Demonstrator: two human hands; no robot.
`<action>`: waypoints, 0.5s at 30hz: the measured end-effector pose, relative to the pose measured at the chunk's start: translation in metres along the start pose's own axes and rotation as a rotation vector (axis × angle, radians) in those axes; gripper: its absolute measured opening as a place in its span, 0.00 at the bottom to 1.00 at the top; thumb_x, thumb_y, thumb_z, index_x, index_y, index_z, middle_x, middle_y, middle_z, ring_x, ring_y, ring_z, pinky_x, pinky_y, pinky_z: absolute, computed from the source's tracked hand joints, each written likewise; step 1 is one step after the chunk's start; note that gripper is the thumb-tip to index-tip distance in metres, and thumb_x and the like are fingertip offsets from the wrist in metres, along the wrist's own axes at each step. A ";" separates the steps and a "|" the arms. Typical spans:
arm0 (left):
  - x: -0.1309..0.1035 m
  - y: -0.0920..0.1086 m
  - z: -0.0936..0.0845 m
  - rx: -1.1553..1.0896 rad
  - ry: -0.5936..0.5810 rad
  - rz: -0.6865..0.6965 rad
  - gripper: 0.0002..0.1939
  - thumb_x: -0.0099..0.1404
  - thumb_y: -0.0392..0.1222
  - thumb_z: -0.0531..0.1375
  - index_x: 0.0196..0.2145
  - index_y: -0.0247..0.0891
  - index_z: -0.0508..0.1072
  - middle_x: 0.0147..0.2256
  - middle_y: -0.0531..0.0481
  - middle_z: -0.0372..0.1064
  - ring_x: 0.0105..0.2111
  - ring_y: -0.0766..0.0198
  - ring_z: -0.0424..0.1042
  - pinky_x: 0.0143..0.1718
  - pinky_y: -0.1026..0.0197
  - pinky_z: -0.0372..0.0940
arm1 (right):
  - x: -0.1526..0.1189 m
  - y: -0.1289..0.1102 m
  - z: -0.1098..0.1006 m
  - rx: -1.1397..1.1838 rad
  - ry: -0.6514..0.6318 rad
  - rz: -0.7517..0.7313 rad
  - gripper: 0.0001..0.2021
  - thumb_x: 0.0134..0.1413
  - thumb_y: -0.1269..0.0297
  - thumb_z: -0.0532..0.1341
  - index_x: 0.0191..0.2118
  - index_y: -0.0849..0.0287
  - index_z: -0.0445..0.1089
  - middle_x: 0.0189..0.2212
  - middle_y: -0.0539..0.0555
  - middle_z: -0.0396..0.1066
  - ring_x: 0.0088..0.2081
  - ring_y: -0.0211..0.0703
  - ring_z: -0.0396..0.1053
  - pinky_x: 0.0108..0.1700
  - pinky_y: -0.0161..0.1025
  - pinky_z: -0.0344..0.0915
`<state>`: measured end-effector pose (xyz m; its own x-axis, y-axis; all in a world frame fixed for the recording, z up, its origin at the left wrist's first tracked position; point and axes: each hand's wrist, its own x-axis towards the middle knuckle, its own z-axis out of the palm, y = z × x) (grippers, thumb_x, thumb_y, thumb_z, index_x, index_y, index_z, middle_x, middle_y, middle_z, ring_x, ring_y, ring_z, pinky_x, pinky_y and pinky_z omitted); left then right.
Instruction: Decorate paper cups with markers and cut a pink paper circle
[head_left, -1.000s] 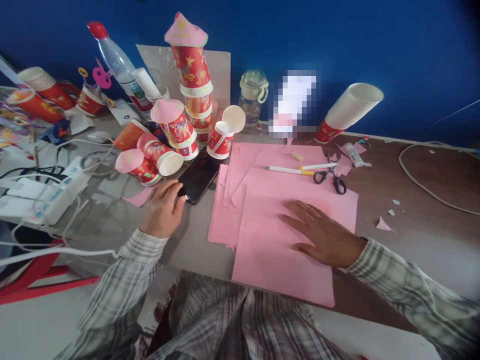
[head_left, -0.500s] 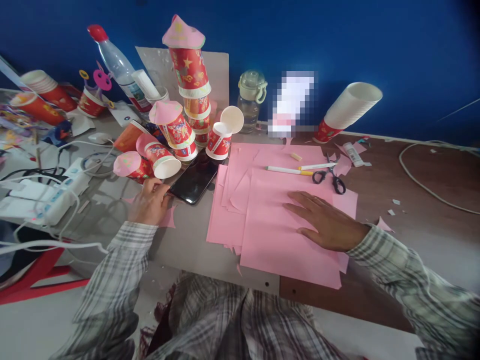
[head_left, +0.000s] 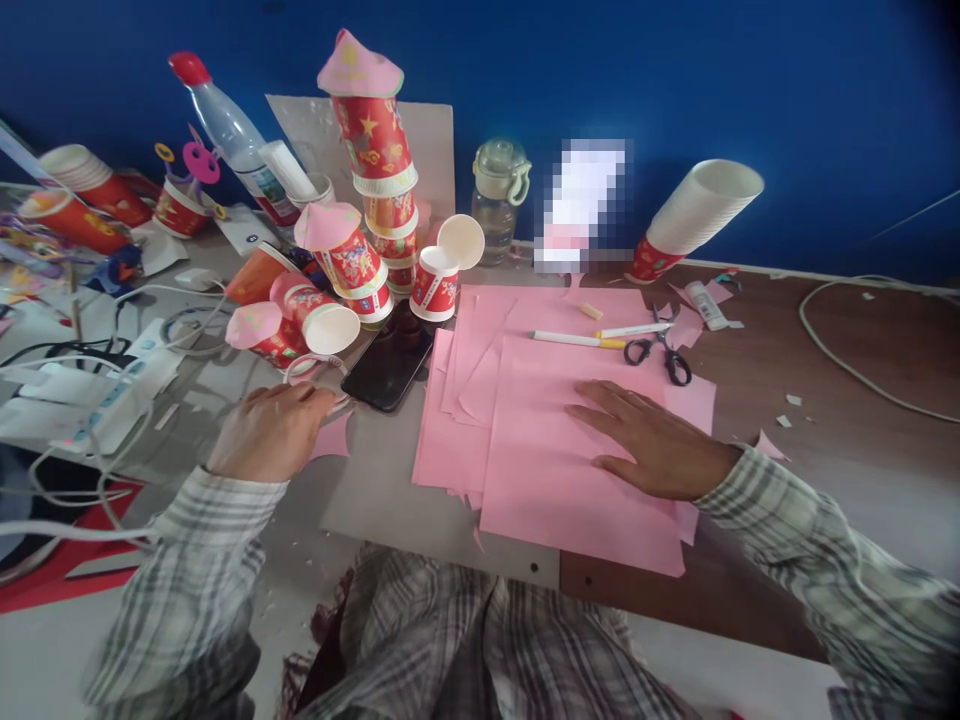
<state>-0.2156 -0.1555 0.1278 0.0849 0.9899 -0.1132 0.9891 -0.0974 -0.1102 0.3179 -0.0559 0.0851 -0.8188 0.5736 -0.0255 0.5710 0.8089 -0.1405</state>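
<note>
My left hand (head_left: 271,428) is at the left of the desk, its fingers closed at the near edge of a pale ring that looks like a roll of tape (head_left: 318,362). The grip itself is partly hidden and slightly blurred. Just right of it lies a black phone (head_left: 390,370). My right hand (head_left: 645,440) rests flat, fingers spread, on a stack of pink paper sheets (head_left: 555,500). Beyond the right hand are black-handled scissors (head_left: 660,350) and two white markers, one (head_left: 574,340) with a yellow end. A pink paper scrap (head_left: 331,438) lies beside my left hand.
Red paper cups form a tower (head_left: 375,140) with a pink cone on top. Several shorter cups lie or stand around it. A water bottle (head_left: 498,200), a tilted cup stack (head_left: 694,215) and a glue stick (head_left: 706,306) are farther back. A power strip (head_left: 124,390) with cables sits left.
My left hand has moved left and slightly nearer to me, and the pale ring now shows by its fingers. My right hand stays on the paper.
</note>
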 end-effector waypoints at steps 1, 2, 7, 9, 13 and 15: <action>-0.002 0.003 -0.005 0.039 0.009 0.023 0.16 0.78 0.39 0.53 0.43 0.45 0.83 0.38 0.42 0.80 0.39 0.47 0.80 0.43 0.48 0.71 | 0.000 0.000 0.001 0.009 -0.003 0.007 0.30 0.70 0.59 0.67 0.74 0.54 0.74 0.78 0.68 0.70 0.77 0.71 0.72 0.72 0.70 0.78; -0.004 0.006 -0.009 0.064 0.040 0.035 0.16 0.77 0.39 0.54 0.43 0.46 0.83 0.39 0.43 0.80 0.40 0.46 0.80 0.44 0.48 0.72 | 0.000 0.001 0.002 0.019 -0.006 0.014 0.30 0.69 0.59 0.68 0.74 0.54 0.74 0.78 0.69 0.70 0.77 0.71 0.71 0.73 0.71 0.78; -0.022 0.015 -0.032 -0.025 0.205 0.064 0.16 0.72 0.43 0.56 0.43 0.54 0.84 0.40 0.46 0.81 0.40 0.44 0.80 0.45 0.41 0.75 | 0.000 0.001 0.009 0.046 -0.004 0.027 0.30 0.70 0.59 0.67 0.75 0.54 0.74 0.79 0.71 0.69 0.78 0.73 0.70 0.74 0.75 0.75; -0.031 0.015 -0.045 -0.092 0.249 0.069 0.19 0.72 0.46 0.55 0.47 0.59 0.86 0.40 0.47 0.81 0.38 0.43 0.79 0.45 0.38 0.76 | 0.002 0.000 0.010 0.048 0.004 0.031 0.30 0.70 0.60 0.67 0.75 0.54 0.74 0.78 0.71 0.69 0.78 0.72 0.70 0.73 0.76 0.75; -0.035 0.028 -0.068 -0.291 0.432 0.129 0.23 0.76 0.54 0.57 0.61 0.82 0.81 0.46 0.58 0.84 0.43 0.43 0.83 0.53 0.31 0.77 | 0.008 -0.003 0.001 0.056 -0.007 0.040 0.30 0.67 0.62 0.69 0.73 0.58 0.75 0.77 0.72 0.71 0.78 0.71 0.70 0.74 0.72 0.76; -0.024 0.047 -0.071 -0.388 0.516 0.213 0.29 0.77 0.49 0.60 0.67 0.88 0.75 0.47 0.60 0.84 0.46 0.44 0.84 0.52 0.31 0.78 | 0.012 -0.002 -0.006 0.076 -0.036 0.041 0.30 0.68 0.62 0.69 0.72 0.58 0.76 0.77 0.71 0.71 0.77 0.70 0.71 0.74 0.70 0.76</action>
<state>-0.1623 -0.1764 0.1952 0.2341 0.8848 0.4029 0.9078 -0.3472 0.2352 0.3074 -0.0497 0.0915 -0.7975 0.5995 -0.0680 0.5986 0.7720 -0.2136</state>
